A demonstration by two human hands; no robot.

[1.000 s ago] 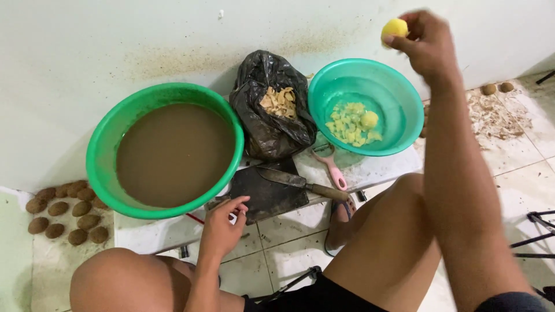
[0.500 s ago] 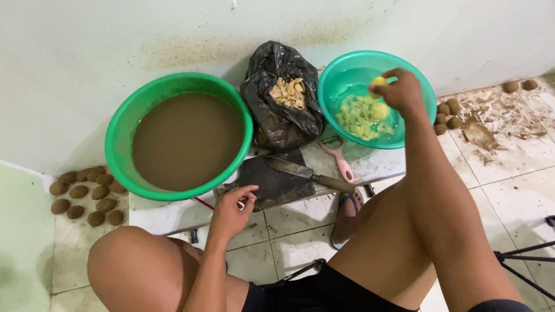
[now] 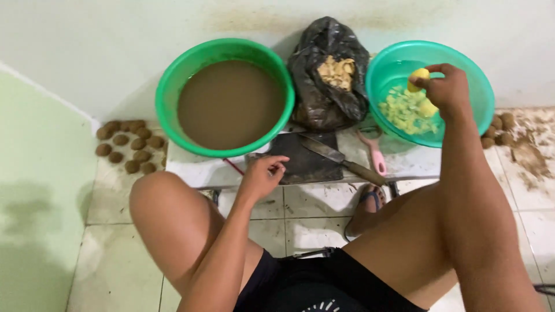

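My right hand (image 3: 448,89) holds a peeled yellow potato (image 3: 417,79) over the teal basin (image 3: 480,86), which contains cut yellow potato pieces (image 3: 404,110) in water. My left hand (image 3: 263,176) rests with loosely curled fingers, holding nothing, at the near edge of a dark cutting board (image 3: 303,162). A knife (image 3: 341,160) lies across the board, and a pink peeler (image 3: 374,151) lies to its right.
A green basin (image 3: 173,81) of muddy brown water stands at the left. A black plastic bag (image 3: 329,81) with peelings sits between the basins. Unpeeled brown potatoes (image 3: 127,144) lie on the floor at left, more (image 3: 498,130) at right. My bare knees flank the low white stand (image 3: 191,170).
My right hand came down from high up with the yellow potato and now holds it over the teal basin. My left hand has stayed by the cutting board.
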